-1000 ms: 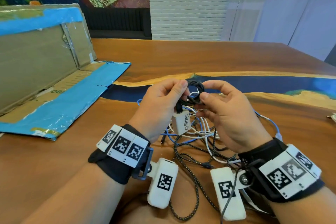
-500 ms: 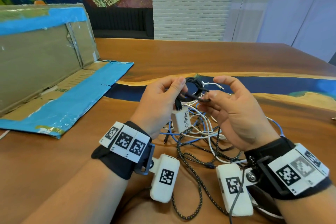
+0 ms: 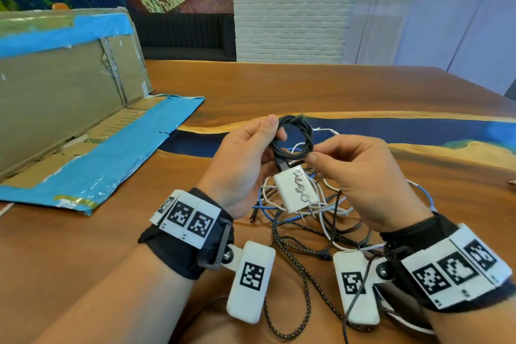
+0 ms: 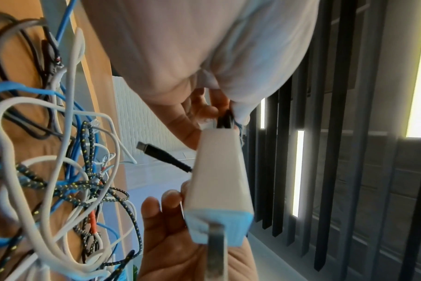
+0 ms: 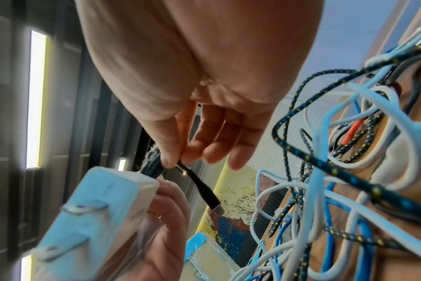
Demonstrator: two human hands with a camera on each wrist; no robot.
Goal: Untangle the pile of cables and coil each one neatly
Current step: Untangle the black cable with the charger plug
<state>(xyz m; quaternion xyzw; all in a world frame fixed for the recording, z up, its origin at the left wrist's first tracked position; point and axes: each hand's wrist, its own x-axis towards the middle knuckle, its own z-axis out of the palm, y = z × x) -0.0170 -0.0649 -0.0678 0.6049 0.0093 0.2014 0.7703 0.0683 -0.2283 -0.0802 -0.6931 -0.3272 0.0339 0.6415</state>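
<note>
Both hands are raised above the wooden worktop (image 3: pixel 307 86). The left hand (image 3: pixel 243 165) pinches the coiled black cable (image 3: pixel 293 138) between thumb and fingers, the white charger (image 3: pixel 296 190) hanging from it below. The right hand (image 3: pixel 360 176) pinches the coil's loose end with thumb and forefinger. Beneath both hands lies the tangled cable pile (image 3: pixel 307 226); beyond the left hand sits a taped cardboard box (image 3: pixel 64 86).

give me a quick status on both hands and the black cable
Left hand grips black coil, white charger hanging from it. Right hand pinches the coil's free plug end. Remaining cable tangle on table below, untouched.
</note>
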